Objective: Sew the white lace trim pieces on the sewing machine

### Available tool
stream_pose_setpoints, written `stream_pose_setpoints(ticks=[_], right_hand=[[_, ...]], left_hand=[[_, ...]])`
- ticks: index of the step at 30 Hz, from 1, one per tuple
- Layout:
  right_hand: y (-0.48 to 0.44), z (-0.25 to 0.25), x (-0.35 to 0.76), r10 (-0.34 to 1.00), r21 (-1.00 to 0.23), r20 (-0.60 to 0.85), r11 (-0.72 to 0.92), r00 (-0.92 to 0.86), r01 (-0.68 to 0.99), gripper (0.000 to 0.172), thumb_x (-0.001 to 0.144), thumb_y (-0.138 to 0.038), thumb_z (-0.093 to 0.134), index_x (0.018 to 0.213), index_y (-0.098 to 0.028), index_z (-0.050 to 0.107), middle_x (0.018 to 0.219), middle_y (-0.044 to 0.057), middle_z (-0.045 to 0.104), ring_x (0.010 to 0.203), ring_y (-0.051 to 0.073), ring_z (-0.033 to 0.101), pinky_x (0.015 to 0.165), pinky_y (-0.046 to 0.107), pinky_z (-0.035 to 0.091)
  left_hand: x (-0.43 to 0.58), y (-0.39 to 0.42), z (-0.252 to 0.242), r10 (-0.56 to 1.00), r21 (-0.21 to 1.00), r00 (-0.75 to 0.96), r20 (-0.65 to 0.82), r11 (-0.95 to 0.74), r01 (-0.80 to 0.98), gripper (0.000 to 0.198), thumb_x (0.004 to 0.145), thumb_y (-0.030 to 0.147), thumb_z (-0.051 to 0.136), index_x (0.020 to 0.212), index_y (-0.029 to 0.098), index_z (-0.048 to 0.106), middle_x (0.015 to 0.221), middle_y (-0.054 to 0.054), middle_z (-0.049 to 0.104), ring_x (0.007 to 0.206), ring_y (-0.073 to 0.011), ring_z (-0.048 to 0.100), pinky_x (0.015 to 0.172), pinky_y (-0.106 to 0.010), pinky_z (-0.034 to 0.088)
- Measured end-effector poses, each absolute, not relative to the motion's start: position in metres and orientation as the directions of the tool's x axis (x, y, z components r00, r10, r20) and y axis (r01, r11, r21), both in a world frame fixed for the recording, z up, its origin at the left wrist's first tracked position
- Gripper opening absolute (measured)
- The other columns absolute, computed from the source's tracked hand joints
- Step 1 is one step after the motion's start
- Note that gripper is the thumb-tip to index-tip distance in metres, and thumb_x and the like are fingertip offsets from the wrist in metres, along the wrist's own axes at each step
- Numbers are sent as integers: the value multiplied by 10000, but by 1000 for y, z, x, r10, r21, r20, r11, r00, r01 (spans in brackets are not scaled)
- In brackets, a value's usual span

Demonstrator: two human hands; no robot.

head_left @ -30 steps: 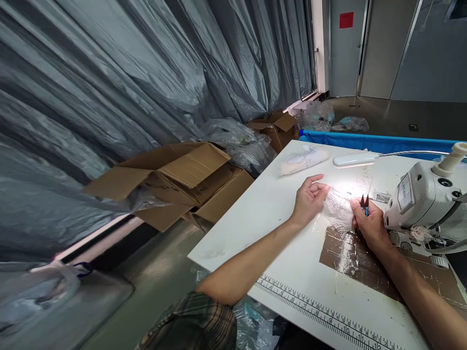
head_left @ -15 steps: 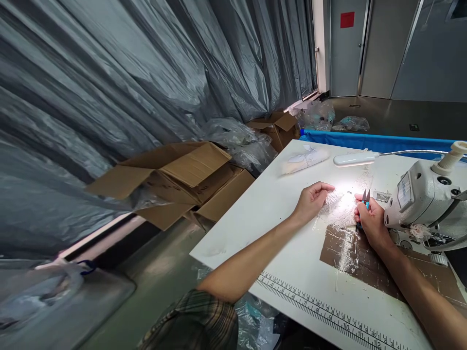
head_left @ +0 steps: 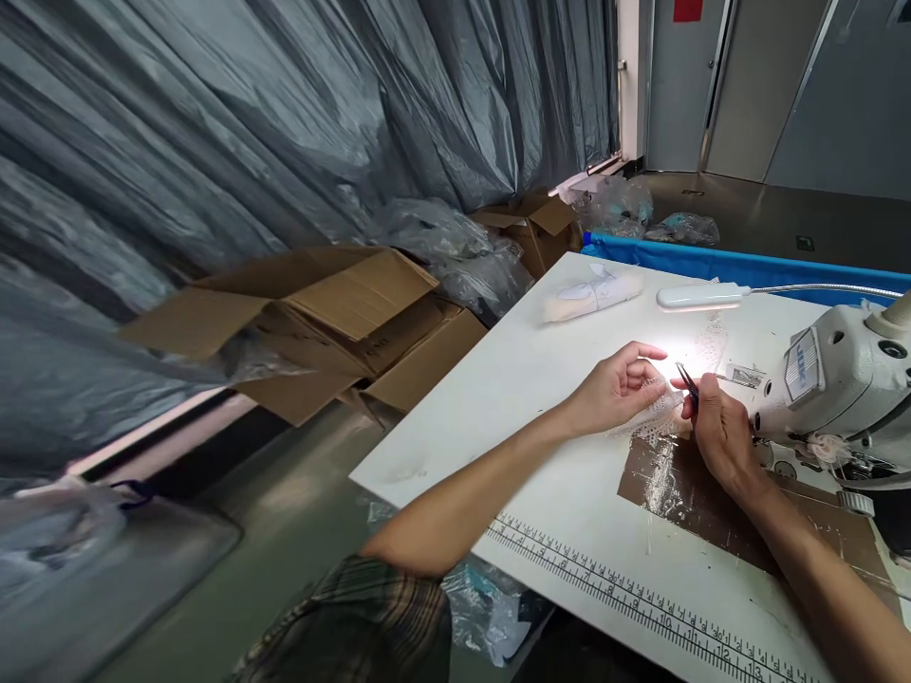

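White lace (head_left: pixel 659 419) lies under the bright lamp light, partly hidden by my fingers. My left hand (head_left: pixel 621 387) pinches its left side, with the index finger stretched to the right. Wrapped in my right hand (head_left: pixel 722 432) is a pair of thread snips (head_left: pixel 687 379), blades pointing up and left, close to the left fingertips. Beyond the hands, a strip of lace runs on toward the lamp. The white sewing machine (head_left: pixel 844 365) stands just right of my right hand.
A lamp head (head_left: pixel 701 297) on a flexible neck hangs over the white table (head_left: pixel 462 455). A tied, rolled bundle (head_left: pixel 592 296) lies at the back. Brown tape-like sheeting (head_left: pixel 661 479) covers part of the tabletop. Open cardboard boxes (head_left: pixel 362 294) stand left; a blue fabric edge (head_left: pixel 747 268) runs behind.
The snips have turned from upright to leaning left, and my right hand has rolled over with them. My left hand has moved slightly right, nearer the blades. The view has shifted a little.
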State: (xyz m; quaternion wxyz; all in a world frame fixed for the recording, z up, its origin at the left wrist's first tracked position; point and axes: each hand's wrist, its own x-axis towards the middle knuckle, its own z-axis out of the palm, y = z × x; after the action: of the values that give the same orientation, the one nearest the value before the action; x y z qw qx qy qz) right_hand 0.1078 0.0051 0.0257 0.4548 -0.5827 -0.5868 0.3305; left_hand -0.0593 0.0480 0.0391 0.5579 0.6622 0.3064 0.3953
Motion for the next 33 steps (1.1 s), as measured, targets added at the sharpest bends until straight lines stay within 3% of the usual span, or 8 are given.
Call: stream_pose_setpoints(ticks=[5,12,23,30,33], right_hand=[[3,20,104,972,-827,230,172,43,535,484,938,-610,267,652,-255,428,572,-24,499,533,150,444,547,281,338],[-1,18,102,946,-742,323,233,31,629,440,955,-557,287,666,-251,415,566,-32,450,515,138,362,537,272,272],[-4,14,95,926,-741,347,174,148,649,542,934,-665,271,767,-229,546,555,-18,515,490,150,405,534,280,293],[-4,10,92,942,-810,254,84,219,580,505,912,-685,305,654,-259,391,516,-50,411,490,137,311,510,281,273],[-3,9,93,956,-893,157,30,247,449,498,928,-680,287,688,-258,397,570,-38,449,540,153,400,541,293,346]], left_hand=[[-60,48,40,850,976,490,194,-216,-12,409,816,345,715,1135,175,522,774,16,640,701,-110,610,639,-233,440],[-58,47,35,859,972,474,195,-234,24,403,830,343,670,1157,181,500,735,36,620,646,-93,566,623,-230,419],[-52,42,34,871,978,448,203,-201,-54,413,822,307,681,1166,193,484,738,44,610,632,-84,565,607,-211,411],[-49,38,33,883,987,442,159,-146,-62,417,818,331,695,1150,199,480,738,39,616,635,-88,560,630,-234,420],[-49,41,27,886,992,446,128,-114,-58,427,802,331,711,1143,191,496,751,30,641,668,-98,592,660,-241,435]])
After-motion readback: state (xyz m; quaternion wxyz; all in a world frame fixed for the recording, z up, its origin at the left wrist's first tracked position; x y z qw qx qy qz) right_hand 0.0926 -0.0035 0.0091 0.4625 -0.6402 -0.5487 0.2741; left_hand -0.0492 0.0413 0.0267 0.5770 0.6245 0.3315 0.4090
